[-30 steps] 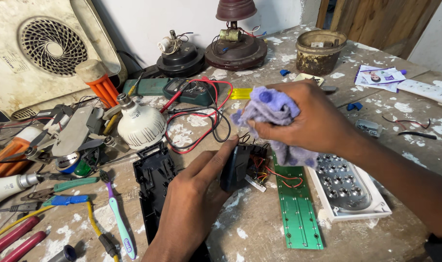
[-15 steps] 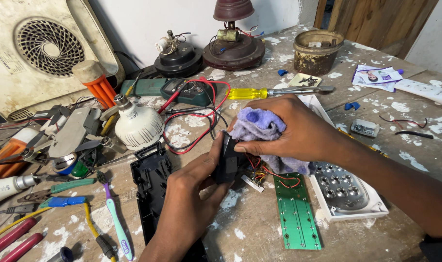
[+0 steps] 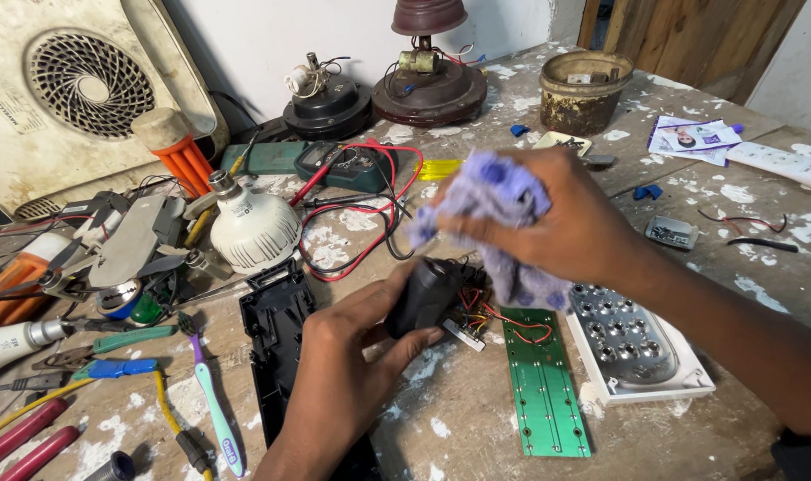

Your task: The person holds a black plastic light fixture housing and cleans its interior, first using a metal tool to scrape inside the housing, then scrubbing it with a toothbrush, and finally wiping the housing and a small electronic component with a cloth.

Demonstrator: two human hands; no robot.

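Head cam: the counter (image 3: 477, 445) was a mess, paint-splattered w/ tools all over. Biggest thing nearby was the black housing (image 3: 276, 334), then the white LED reflector panel (image 3: 641, 352) on the right & the green circuit board (image 3: 543, 392) beside it, red wires running up to the part. Left hand (image 3: 348, 356) was clamped around a small dark battery block (image 3: 423, 294), just above the counter btw housing & board. Right hand (image 3: 570, 223) was bunched tight on a purple cloth (image 3: 490, 200), right over the block. Looked like the wipe-down step imo; next move prob needs gentle rubbing w/o yanking those wires.
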